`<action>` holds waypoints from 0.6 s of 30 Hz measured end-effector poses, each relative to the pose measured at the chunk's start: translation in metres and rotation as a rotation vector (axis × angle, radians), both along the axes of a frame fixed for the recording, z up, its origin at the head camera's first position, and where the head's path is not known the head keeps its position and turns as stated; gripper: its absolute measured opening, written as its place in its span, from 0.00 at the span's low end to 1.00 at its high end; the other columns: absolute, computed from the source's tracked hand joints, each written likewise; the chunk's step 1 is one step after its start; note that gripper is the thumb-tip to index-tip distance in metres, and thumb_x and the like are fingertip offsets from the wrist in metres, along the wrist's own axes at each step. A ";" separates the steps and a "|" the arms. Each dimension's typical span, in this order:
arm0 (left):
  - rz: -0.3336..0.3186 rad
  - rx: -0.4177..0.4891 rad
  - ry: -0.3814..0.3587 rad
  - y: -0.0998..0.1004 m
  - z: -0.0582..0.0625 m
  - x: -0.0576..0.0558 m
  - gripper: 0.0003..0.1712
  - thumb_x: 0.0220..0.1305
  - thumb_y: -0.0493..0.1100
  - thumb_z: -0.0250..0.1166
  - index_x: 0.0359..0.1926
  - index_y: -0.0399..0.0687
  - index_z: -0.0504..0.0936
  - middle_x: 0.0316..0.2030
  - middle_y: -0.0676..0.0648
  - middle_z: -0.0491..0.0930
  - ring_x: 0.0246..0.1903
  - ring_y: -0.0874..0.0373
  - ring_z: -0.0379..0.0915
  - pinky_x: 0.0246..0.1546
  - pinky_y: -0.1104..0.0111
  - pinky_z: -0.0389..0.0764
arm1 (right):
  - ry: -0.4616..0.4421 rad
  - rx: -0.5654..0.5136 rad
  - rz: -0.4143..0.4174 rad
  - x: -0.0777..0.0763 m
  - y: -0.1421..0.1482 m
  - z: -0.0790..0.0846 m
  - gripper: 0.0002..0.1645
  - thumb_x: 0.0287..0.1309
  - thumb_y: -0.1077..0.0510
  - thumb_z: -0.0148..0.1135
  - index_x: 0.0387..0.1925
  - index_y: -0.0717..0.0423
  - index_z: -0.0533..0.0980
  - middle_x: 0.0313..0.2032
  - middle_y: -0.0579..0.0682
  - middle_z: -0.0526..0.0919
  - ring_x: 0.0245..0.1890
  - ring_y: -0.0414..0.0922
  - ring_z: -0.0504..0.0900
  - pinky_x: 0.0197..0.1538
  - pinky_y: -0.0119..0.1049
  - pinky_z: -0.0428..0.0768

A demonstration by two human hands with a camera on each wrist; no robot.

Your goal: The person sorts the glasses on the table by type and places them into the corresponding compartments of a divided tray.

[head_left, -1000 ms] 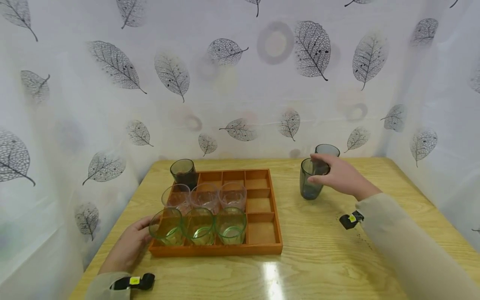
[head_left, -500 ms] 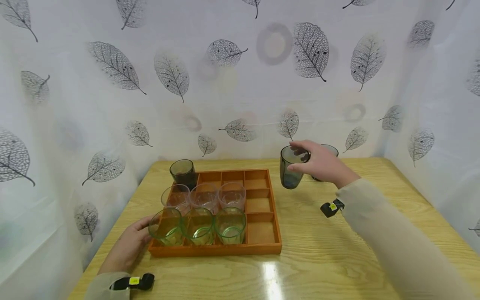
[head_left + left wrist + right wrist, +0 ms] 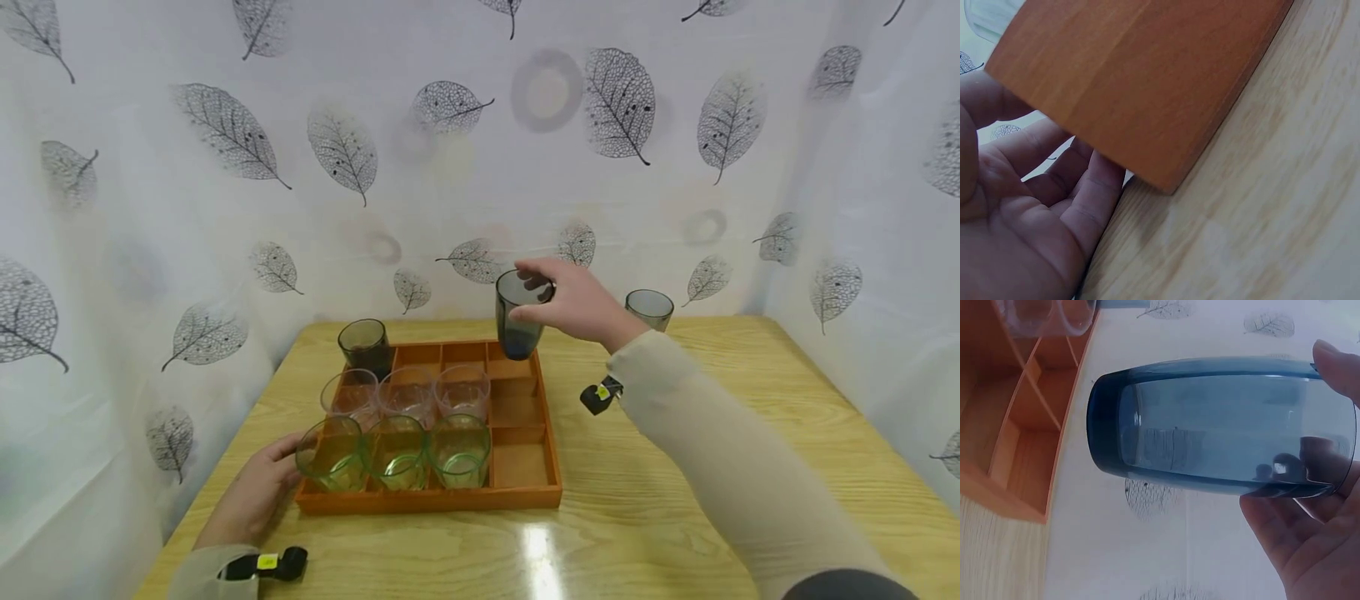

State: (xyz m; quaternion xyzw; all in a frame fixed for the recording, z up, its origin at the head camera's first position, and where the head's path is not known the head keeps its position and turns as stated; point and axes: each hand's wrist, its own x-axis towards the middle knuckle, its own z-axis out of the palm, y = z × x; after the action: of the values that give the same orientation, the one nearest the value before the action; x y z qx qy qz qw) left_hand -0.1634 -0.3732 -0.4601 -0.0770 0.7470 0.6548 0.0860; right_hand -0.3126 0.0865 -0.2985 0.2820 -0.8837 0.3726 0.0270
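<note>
My right hand grips a smoky blue-grey drinking glass near its rim. The glass is upright in the air above the back right compartment of a wooden divided tray. In the right wrist view the glass lies across the picture, with fingers and thumb on both sides of its rim end. At the tray's left side, my left hand touches the wall with relaxed fingers. The left wrist view has those fingers against the tray wall; some fingertips are hidden behind it.
In the tray, green glasses fill the front row beside one bare compartment. Clear pinkish glasses stand behind them. A dark glass sits at the back left, and another grey glass stands on the table behind my right arm.
My right hand has lifted the blue-grey glass off the table and carried it left, over the tray's back right corner. My left hand has stayed at the tray's side.
</note>
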 end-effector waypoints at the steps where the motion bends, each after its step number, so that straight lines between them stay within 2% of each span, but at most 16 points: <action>1: -0.005 0.016 -0.003 0.000 0.000 0.000 0.31 0.75 0.51 0.61 0.71 0.39 0.71 0.68 0.45 0.67 0.58 0.68 0.68 0.55 0.73 0.72 | -0.001 -0.005 0.005 -0.001 -0.005 0.001 0.51 0.55 0.33 0.72 0.75 0.44 0.65 0.64 0.44 0.74 0.59 0.46 0.75 0.59 0.49 0.75; 6: -0.009 0.046 -0.030 0.000 0.000 0.001 0.34 0.74 0.52 0.61 0.73 0.38 0.67 0.71 0.42 0.62 0.59 0.67 0.68 0.55 0.73 0.72 | -0.007 -0.012 0.006 -0.009 -0.029 0.003 0.49 0.56 0.35 0.72 0.75 0.42 0.64 0.64 0.44 0.74 0.60 0.45 0.74 0.61 0.48 0.73; 14: 0.012 -0.010 -0.048 0.000 0.001 -0.001 0.35 0.74 0.54 0.60 0.73 0.40 0.67 0.72 0.42 0.62 0.59 0.64 0.67 0.57 0.72 0.69 | -0.004 -0.010 0.043 -0.019 -0.076 0.010 0.49 0.57 0.36 0.72 0.75 0.48 0.65 0.61 0.48 0.76 0.59 0.44 0.74 0.61 0.44 0.73; 18: 0.010 -0.006 -0.038 0.000 -0.001 -0.001 0.34 0.75 0.53 0.60 0.73 0.39 0.67 0.71 0.42 0.62 0.58 0.65 0.68 0.56 0.73 0.71 | -0.006 0.005 0.073 -0.023 -0.101 0.009 0.48 0.59 0.38 0.71 0.75 0.50 0.64 0.63 0.49 0.75 0.61 0.45 0.73 0.61 0.43 0.74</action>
State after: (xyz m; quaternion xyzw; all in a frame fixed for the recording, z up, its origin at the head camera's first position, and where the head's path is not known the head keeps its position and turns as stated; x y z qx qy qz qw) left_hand -0.1641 -0.3734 -0.4607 -0.0936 0.7466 0.6515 0.0967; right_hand -0.3359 -0.0141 -0.2893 0.3133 -0.8737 0.3720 0.0101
